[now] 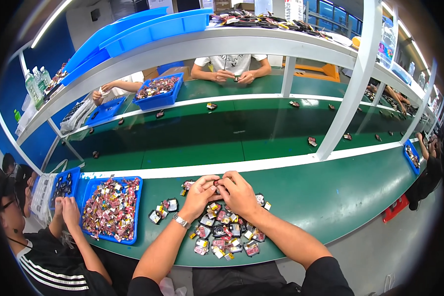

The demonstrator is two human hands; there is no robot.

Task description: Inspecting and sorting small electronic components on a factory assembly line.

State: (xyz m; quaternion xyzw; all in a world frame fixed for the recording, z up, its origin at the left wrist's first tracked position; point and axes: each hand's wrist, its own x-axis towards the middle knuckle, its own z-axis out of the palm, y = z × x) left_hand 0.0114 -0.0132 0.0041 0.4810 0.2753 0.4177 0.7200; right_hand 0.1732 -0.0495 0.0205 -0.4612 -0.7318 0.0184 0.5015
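Both my hands meet over the green workbench, just above a heap of small electronic modules. My left hand, with a metal watch band at the wrist, pinches one edge of a small electronic module. From the other side the fingers of my right hand press on that same module. A bit of dark red shows between the fingertips; most of it is hidden. The heaped modules have black casings, reddish boards and silver-and-yellow battery cells. A few more modules lie left of my left wrist.
Left of me stands a blue tray full of reddish boards with cells. A co-worker's hands are beside it. Beyond a white rail, scattered modules lie on a green conveyor belt. White posts hold an overhead shelf with blue bins.
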